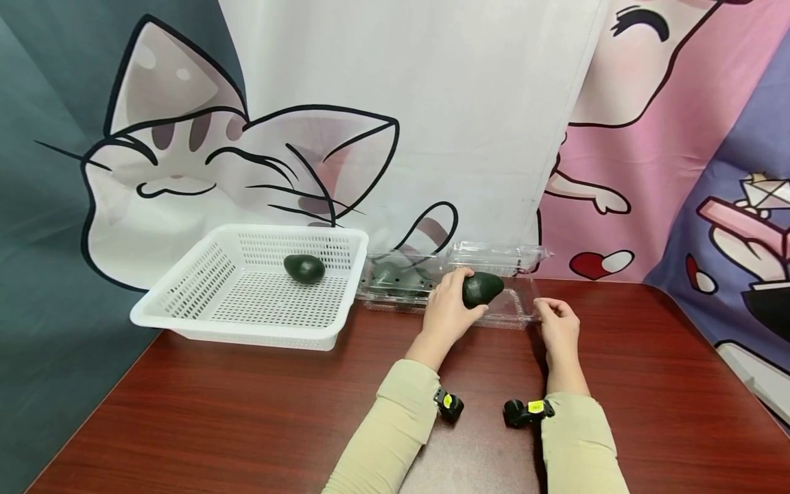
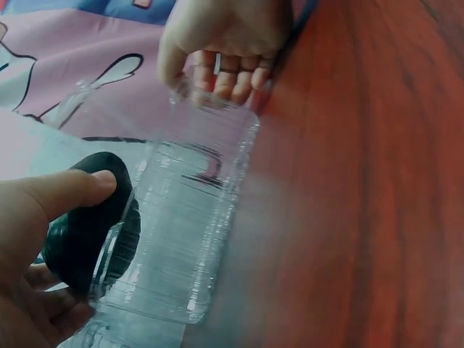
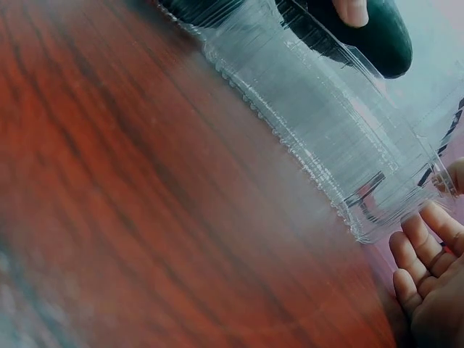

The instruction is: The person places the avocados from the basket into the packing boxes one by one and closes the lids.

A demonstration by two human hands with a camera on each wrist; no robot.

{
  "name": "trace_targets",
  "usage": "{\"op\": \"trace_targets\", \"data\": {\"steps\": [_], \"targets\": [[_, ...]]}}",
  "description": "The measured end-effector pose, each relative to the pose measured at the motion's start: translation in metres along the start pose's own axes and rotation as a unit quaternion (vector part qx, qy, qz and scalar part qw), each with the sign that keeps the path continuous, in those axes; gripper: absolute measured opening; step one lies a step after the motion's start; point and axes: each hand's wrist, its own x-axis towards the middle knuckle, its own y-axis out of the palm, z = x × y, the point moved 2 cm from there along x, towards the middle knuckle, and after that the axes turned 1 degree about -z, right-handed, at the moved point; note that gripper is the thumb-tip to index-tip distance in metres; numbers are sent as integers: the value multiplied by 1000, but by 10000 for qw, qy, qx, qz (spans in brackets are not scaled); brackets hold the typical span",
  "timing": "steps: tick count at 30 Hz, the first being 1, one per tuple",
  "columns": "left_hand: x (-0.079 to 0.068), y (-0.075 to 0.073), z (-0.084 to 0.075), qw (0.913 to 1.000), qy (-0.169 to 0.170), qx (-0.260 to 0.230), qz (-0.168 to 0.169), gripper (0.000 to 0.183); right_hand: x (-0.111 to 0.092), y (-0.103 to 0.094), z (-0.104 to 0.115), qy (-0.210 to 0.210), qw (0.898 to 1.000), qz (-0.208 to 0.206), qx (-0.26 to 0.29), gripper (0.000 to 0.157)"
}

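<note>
My left hand point(image 1: 448, 310) grips a dark green avocado point(image 1: 482, 289) over the clear plastic container point(image 1: 511, 306) with its lid raised at the back. In the left wrist view the thumb lies across the avocado point(image 2: 94, 217), whose lower side is behind the container's clear wall. At the container's right end, my right hand point(image 1: 560, 328) pinches the edge between thumb and fingers. The right wrist view shows those fingers point(image 3: 417, 250) at the corner of the clear container point(image 3: 304, 123). Another avocado point(image 1: 304, 268) lies in the white basket point(image 1: 148, 317).
Left of the open container stands another clear plastic box point(image 1: 407, 296) with dark green fruit inside, beside the basket. A cartoon cloth point(image 1: 494, 123) hangs behind the brown wooden table point(image 1: 259, 412). Each wrist wears a small black camera point(image 1: 452, 407).
</note>
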Motion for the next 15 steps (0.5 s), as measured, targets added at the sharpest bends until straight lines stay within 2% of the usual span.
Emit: {"op": "trace_targets", "data": {"steps": [5,10,15], "targets": [[-1,5,-1,9991,64,408,-11,59,0,0,0,14,10000,9,-47,19],[-2,9,-1,9978,-78,649,103,60,0,0,0,-54,9999,-48,-155,19],[-2,12,-2,9961,-169,823,286,60,0,0,1,-1,9998,-86,-163,8]]}}
